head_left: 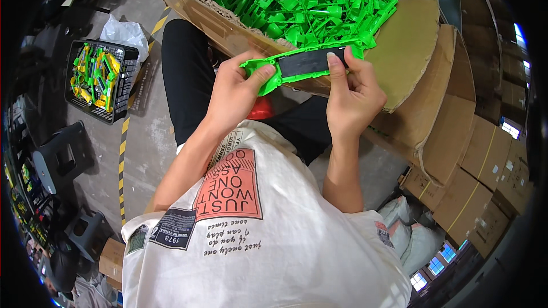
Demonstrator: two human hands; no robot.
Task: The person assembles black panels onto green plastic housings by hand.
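Observation:
Between my two hands I hold a long green plastic shell [264,82] with a flat black panel [302,64] lying along its inside. My left hand [237,86] grips the shell's left end, thumb on top and fingers curled behind. The right end is pinched by my right hand [355,90], its thumb pressing on the black panel; the fingers behind are partly hidden. Just beyond the shell stands a big cardboard box [228,25], heaped with bright green plastic parts [308,3].
On the floor to the left sits a black basket [117,102] of green and yellow parts, beside a white plastic bag [123,34]. Dark plastic stools [63,157] stand nearer. Open box flaps [411,45] jut out at right, with stacked cartons [465,208] and white sacks [419,245] behind.

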